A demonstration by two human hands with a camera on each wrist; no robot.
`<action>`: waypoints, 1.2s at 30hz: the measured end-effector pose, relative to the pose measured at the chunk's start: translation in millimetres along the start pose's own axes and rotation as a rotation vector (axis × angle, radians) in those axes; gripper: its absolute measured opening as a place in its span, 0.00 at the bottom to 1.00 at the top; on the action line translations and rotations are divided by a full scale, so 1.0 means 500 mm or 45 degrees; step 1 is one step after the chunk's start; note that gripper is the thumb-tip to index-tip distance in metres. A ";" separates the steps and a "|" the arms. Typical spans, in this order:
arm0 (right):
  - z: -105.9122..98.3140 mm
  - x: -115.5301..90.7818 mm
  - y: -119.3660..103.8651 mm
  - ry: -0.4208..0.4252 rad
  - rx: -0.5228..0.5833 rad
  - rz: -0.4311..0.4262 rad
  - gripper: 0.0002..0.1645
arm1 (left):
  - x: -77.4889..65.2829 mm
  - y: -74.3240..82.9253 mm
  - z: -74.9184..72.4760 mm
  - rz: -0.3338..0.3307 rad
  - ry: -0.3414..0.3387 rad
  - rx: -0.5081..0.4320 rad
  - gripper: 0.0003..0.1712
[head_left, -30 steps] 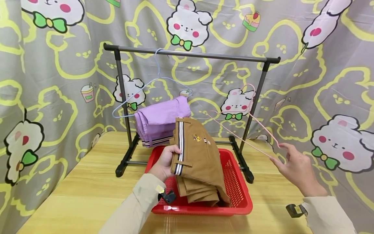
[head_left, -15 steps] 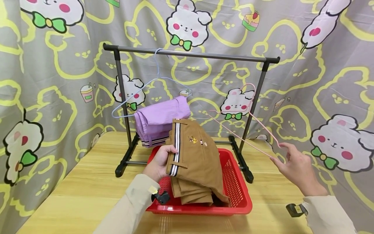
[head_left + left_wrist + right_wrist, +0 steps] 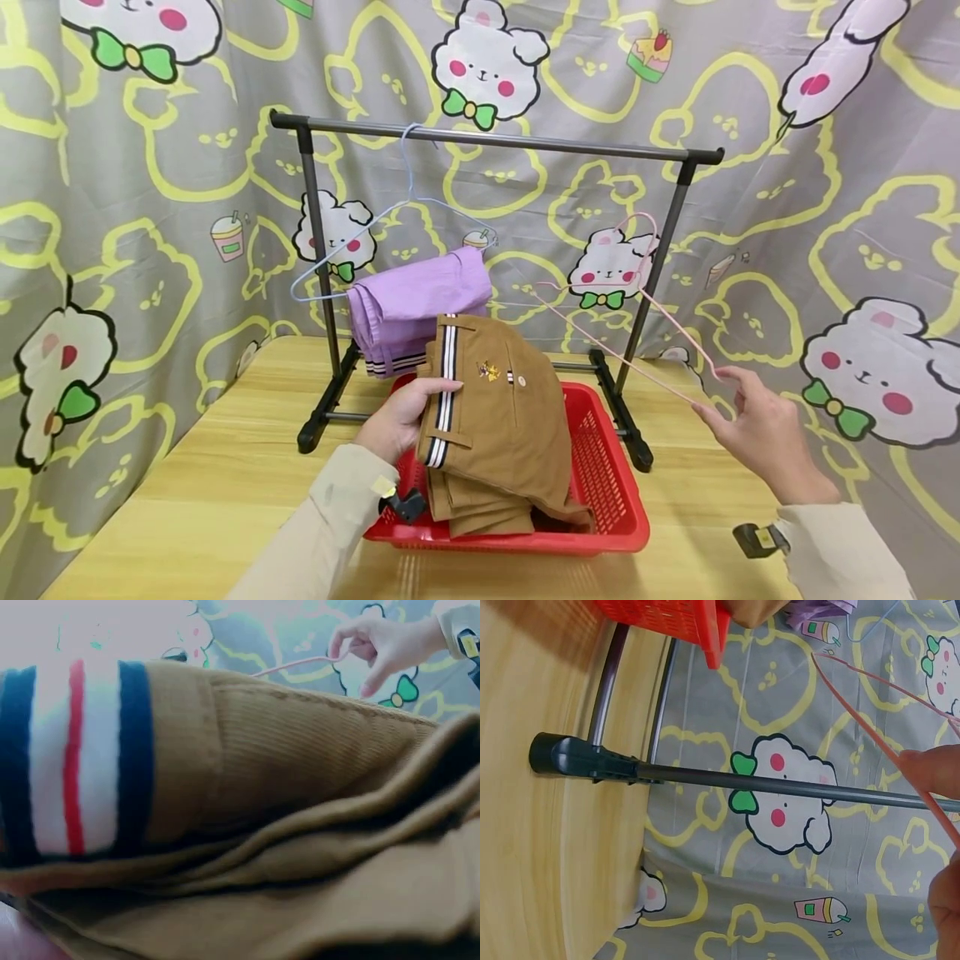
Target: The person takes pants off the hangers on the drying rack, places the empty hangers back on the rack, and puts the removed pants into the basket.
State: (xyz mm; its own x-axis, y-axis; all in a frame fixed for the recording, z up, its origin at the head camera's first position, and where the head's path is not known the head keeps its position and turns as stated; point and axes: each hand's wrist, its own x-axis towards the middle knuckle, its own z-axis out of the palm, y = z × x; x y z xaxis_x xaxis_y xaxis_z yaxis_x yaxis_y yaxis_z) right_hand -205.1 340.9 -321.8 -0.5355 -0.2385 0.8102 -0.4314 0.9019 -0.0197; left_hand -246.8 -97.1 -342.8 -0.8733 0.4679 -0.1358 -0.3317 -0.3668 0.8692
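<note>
- My left hand [image 3: 401, 421] grips the brown trousers [image 3: 517, 417] at their striped waistband, thumb laid across the front; the fingers behind the cloth are hidden.
- These trousers hang folded over the red basket [image 3: 555, 543], their lower folds reaching down into it; I cannot tell whether they rest on its bottom.
- A round button and a small embroidered figure show on the front.
- My right hand [image 3: 765, 433] pinches one end of the pink hanger [image 3: 862, 720] between thumb and finger.
- That hanger tilts, hook upward, in front of the right upright of the dark rack [image 3: 540, 142] and apart from the brown cloth.
- Behind the basket, a purple garment [image 3: 420, 292] is draped on the blue hanger [image 3: 410, 197], whose hook sits over the rail.
- Basket and rack both stand on the wooden table [image 3: 187, 492], before a patterned curtain [image 3: 757, 208].
</note>
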 end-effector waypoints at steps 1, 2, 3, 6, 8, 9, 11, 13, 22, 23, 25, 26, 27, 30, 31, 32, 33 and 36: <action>0.000 -0.001 0.000 0.001 -0.001 -0.002 0.35 | -0.001 0.001 -0.001 0.003 0.015 0.025 0.10; 0.000 -0.001 0.000 0.001 0.002 -0.001 0.34 | -0.002 0.001 -0.002 0.010 0.031 0.049 0.11; -0.001 -0.002 0.000 0.001 0.003 -0.002 0.34 | -0.002 0.002 -0.003 0.019 0.045 0.073 0.12; 0.000 -0.005 0.001 -0.003 0.009 0.004 0.34 | -0.004 0.002 -0.009 0.044 0.106 0.130 0.15; 0.001 -0.006 0.004 -0.003 0.010 0.005 0.35 | -0.004 0.004 -0.013 0.054 0.146 0.157 0.17; 0.001 -0.006 0.005 -0.002 0.010 0.003 0.37 | -0.005 0.004 -0.016 0.054 0.163 0.171 0.18; 0.003 -0.006 0.007 0.002 0.011 0.002 0.41 | -0.006 0.004 -0.020 0.049 0.195 0.196 0.18; 0.004 -0.005 0.009 0.004 0.012 -0.001 0.45 | -0.007 0.004 -0.023 0.049 0.209 0.213 0.19; 0.001 0.001 -0.008 -0.020 0.003 0.023 0.37 | -0.011 0.000 -0.035 0.029 0.253 0.272 0.19; 0.001 0.002 -0.008 -0.018 0.007 0.020 0.37 | -0.011 -0.001 -0.038 0.028 0.261 0.283 0.20; 0.004 0.003 -0.007 -0.011 0.010 0.015 0.36 | -0.011 -0.004 -0.044 0.032 0.275 0.305 0.21; 0.005 0.003 -0.007 -0.006 0.013 0.013 0.38 | -0.012 -0.005 -0.047 0.036 0.282 0.317 0.22; 0.007 0.003 -0.006 0.000 0.017 0.010 0.42 | -0.013 -0.007 -0.050 0.038 0.290 0.326 0.22; 0.010 0.005 -0.004 0.023 0.016 -0.003 0.54 | -0.014 -0.013 -0.057 0.033 0.304 0.349 0.23; 0.010 0.005 -0.003 0.033 0.015 -0.009 0.55 | -0.014 -0.015 -0.058 0.035 0.307 0.356 0.24; 0.010 0.006 -0.003 0.042 0.015 -0.014 0.54 | -0.014 -0.016 -0.060 0.034 0.307 0.362 0.24; 0.010 0.006 -0.002 0.048 0.015 -0.017 0.55 | -0.013 -0.017 -0.062 0.034 0.308 0.365 0.24; 0.007 0.009 -0.003 0.049 0.015 -0.014 0.54 | -0.010 -0.017 -0.065 0.035 0.314 0.384 0.25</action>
State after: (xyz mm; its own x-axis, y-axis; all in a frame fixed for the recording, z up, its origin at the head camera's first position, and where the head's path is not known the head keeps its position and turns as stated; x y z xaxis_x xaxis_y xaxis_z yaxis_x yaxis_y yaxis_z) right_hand -209.2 337.4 -320.1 -0.5026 -0.2343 0.8322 -0.4458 0.8950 -0.0173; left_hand -251.3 -122.5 -365.2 -0.9522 0.2402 -0.1889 -0.2193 -0.1068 0.9698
